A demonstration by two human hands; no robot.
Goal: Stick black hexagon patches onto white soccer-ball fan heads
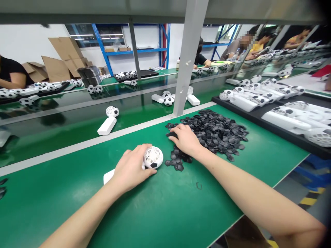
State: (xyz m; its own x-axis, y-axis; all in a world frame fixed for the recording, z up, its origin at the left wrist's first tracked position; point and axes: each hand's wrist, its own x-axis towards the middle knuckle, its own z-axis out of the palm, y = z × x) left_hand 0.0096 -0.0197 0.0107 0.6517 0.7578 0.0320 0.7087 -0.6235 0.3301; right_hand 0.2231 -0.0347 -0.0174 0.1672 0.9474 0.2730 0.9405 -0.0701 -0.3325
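My left hand (130, 167) grips a white hand-held fan (153, 157) whose round head looks like a football; its handle sticks out under my palm on the green mat. My right hand (185, 139) rests palm-down on the near-left edge of a pile of small black pentagon pieces (217, 132), fingers pressed into the pieces. Whether a piece is pinched under the fingers is hidden. One black piece sits on the fan's white head.
A grey post (186, 65) stands just behind the pile. A black tray (258, 117) of white fans lies at the right. More fans (108, 120) lie on the conveyor belt behind. Other people sit at the far side. A small black clip (198, 186) lies near.
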